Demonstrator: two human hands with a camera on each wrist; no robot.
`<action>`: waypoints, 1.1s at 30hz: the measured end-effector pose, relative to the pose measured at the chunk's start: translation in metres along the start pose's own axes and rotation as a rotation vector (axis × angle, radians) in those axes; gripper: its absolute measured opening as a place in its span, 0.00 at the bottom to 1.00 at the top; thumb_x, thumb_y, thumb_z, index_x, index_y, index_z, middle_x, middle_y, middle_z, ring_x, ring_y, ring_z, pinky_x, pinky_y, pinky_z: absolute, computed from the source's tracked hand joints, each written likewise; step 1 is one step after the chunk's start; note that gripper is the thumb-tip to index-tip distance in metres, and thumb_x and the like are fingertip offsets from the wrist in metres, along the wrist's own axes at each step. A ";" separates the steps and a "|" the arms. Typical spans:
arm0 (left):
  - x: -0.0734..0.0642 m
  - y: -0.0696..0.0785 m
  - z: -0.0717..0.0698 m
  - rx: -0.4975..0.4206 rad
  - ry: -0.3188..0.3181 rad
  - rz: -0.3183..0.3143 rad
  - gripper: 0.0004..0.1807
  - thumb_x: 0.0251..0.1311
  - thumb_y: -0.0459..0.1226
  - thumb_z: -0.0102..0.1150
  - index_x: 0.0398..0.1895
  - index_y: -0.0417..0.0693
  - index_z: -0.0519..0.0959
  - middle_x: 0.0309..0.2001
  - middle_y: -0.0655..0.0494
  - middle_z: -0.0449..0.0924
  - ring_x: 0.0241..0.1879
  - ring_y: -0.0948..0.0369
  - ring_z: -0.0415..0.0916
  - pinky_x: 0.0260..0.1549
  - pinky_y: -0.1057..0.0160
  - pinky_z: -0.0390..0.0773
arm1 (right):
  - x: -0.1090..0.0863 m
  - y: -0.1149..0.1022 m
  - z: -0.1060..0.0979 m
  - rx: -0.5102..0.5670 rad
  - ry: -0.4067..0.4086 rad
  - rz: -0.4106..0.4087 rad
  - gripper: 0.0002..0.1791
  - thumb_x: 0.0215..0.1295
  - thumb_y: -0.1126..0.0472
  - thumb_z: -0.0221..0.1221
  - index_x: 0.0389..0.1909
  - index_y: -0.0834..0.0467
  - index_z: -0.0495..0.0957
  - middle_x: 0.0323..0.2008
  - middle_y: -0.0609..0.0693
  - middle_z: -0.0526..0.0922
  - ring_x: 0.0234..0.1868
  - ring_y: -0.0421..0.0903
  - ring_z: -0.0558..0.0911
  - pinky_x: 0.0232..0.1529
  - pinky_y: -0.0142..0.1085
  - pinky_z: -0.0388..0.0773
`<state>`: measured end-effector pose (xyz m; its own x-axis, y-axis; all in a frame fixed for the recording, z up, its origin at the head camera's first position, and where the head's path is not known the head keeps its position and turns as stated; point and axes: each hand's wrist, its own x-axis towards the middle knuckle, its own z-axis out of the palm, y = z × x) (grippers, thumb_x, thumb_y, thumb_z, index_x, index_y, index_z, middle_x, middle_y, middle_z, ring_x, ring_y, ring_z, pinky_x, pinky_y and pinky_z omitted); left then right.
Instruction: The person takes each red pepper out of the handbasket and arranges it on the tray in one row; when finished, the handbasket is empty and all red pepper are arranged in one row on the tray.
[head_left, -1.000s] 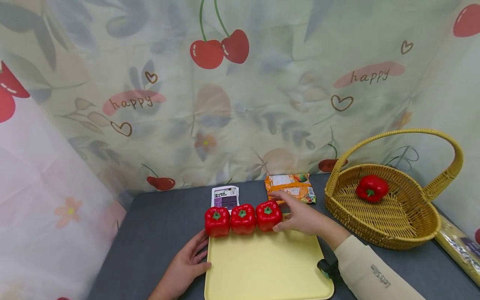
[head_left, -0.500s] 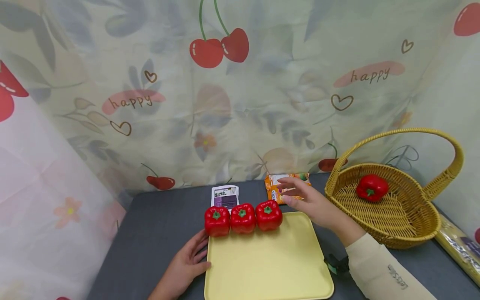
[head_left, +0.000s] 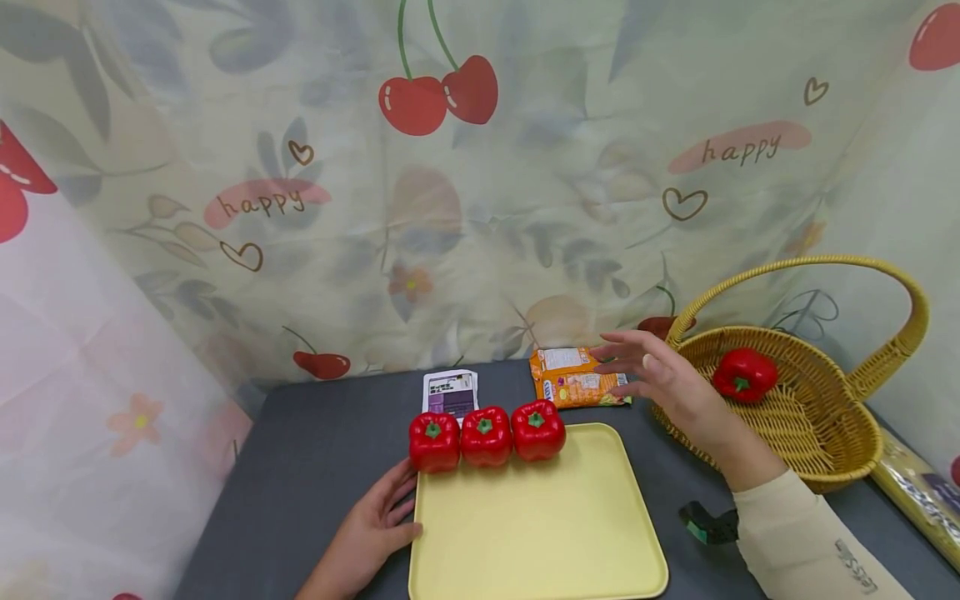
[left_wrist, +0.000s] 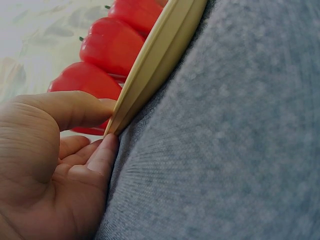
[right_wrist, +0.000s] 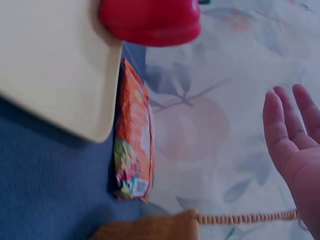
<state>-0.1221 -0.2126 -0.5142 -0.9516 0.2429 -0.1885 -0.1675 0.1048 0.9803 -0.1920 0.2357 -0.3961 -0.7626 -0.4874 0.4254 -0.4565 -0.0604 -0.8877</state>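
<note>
Three red bell peppers stand in a row along the far side of a pale yellow tray [head_left: 540, 533]: a left pepper [head_left: 433, 443], a middle pepper [head_left: 487, 437] and a right pepper [head_left: 538, 431]. My left hand [head_left: 372, 529] pinches the tray's left edge, thumb on the rim [left_wrist: 142, 75] and fingertips below it. My right hand [head_left: 678, 392] is in the air between the orange snack packet [head_left: 577, 379] and the wicker basket [head_left: 765, 477], fingers extended and holding nothing. A fourth-looking red bell pepper [head_left: 745, 375] lies inside the basket.
A white and purple packet [head_left: 450, 393] lies behind the peppers, near the printed curtain [head_left: 487, 250]. The basket's tall handle [head_left: 810, 262] arches up at the right. A long shiny package [head_left: 915, 492] lies beyond the basket on the grey table [head_left: 300, 467].
My right hand has left the right pepper and moved to the right, over the packet and toward the basket. My left hand stays at the tray's edge.
</note>
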 end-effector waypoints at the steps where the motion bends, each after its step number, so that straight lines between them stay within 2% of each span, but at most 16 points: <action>1: 0.000 0.000 0.000 0.000 0.000 0.001 0.52 0.64 0.24 0.72 0.87 0.36 0.53 0.84 0.37 0.55 0.81 0.39 0.56 0.68 0.58 0.74 | -0.001 -0.001 -0.003 0.022 -0.004 -0.006 0.26 0.88 0.60 0.37 0.80 0.54 0.68 0.71 0.66 0.74 0.68 0.58 0.77 0.62 0.47 0.82; 7: 0.000 -0.001 0.000 -0.002 -0.001 0.004 0.52 0.64 0.24 0.73 0.87 0.37 0.53 0.84 0.37 0.55 0.81 0.39 0.56 0.68 0.58 0.74 | -0.012 -0.003 -0.023 0.084 -0.026 -0.028 0.29 0.89 0.55 0.33 0.82 0.56 0.65 0.72 0.56 0.76 0.70 0.58 0.76 0.64 0.46 0.79; 14: -0.001 0.000 0.001 -0.010 -0.003 0.014 0.52 0.64 0.23 0.71 0.87 0.36 0.53 0.84 0.36 0.55 0.81 0.39 0.56 0.68 0.58 0.74 | -0.027 -0.004 -0.037 0.151 -0.040 -0.144 0.32 0.89 0.56 0.26 0.84 0.66 0.58 0.74 0.64 0.72 0.72 0.59 0.75 0.65 0.46 0.79; 20: -0.002 0.000 0.002 -0.019 0.004 0.018 0.52 0.63 0.22 0.71 0.87 0.36 0.54 0.84 0.36 0.56 0.81 0.40 0.56 0.69 0.57 0.74 | -0.039 0.000 -0.057 0.253 -0.065 -0.232 0.35 0.89 0.56 0.21 0.85 0.69 0.54 0.76 0.65 0.70 0.73 0.59 0.75 0.67 0.47 0.78; 28: -0.001 0.001 0.002 0.011 0.017 -0.023 0.52 0.64 0.25 0.73 0.87 0.37 0.54 0.83 0.37 0.56 0.80 0.39 0.58 0.68 0.55 0.75 | -0.056 0.003 -0.085 0.322 0.015 -0.202 0.37 0.89 0.51 0.19 0.84 0.70 0.53 0.75 0.67 0.70 0.73 0.61 0.73 0.66 0.47 0.78; 33: -0.002 0.001 0.002 0.017 0.014 -0.007 0.52 0.64 0.24 0.73 0.87 0.36 0.54 0.83 0.36 0.56 0.80 0.38 0.57 0.68 0.55 0.74 | -0.064 0.009 -0.103 0.370 0.060 -0.194 0.39 0.88 0.49 0.17 0.84 0.70 0.52 0.76 0.68 0.70 0.74 0.62 0.72 0.68 0.48 0.77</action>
<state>-0.1198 -0.2107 -0.5125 -0.9541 0.2282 -0.1939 -0.1694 0.1226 0.9779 -0.1944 0.3564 -0.4134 -0.7090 -0.3858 0.5903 -0.4069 -0.4599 -0.7893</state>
